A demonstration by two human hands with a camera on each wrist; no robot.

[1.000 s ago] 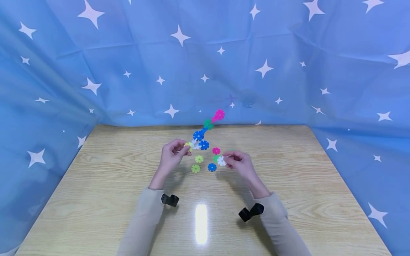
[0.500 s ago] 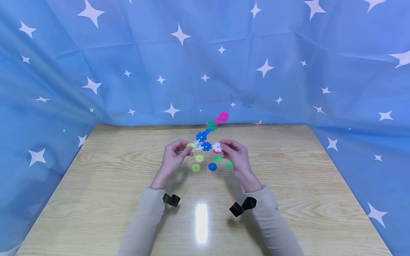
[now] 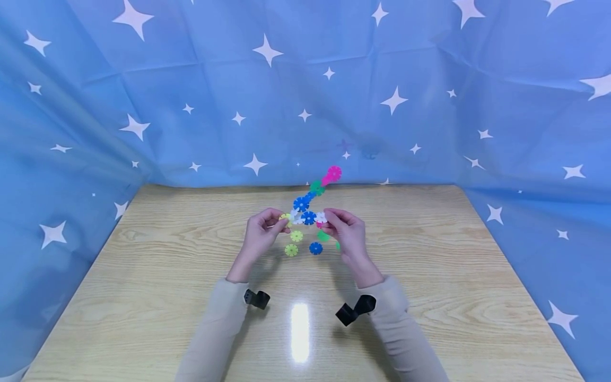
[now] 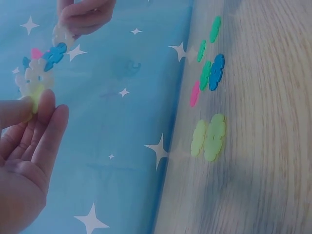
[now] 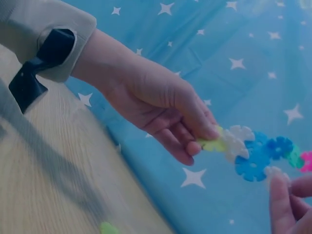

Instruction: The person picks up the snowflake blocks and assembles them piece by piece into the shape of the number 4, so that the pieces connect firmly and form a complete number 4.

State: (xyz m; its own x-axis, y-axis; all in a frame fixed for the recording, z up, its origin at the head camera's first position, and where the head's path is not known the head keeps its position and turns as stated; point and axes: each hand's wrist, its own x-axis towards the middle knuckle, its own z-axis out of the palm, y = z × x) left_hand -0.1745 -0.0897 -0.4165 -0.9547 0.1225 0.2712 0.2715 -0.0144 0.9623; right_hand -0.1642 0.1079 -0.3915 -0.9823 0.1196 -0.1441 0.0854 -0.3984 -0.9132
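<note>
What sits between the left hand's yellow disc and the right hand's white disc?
White pieces and a blue disc lie between them, as the head view shows.

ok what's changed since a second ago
The right hand has moved left and slightly forward, bringing its pinched white disc to the edge of a blue disc on the chain; whether they have joined is unclear. The chain has shifted slightly right. Nothing was let go. The left hand keeps its grip on the yellow disc; the loose discs stayed put.
</note>
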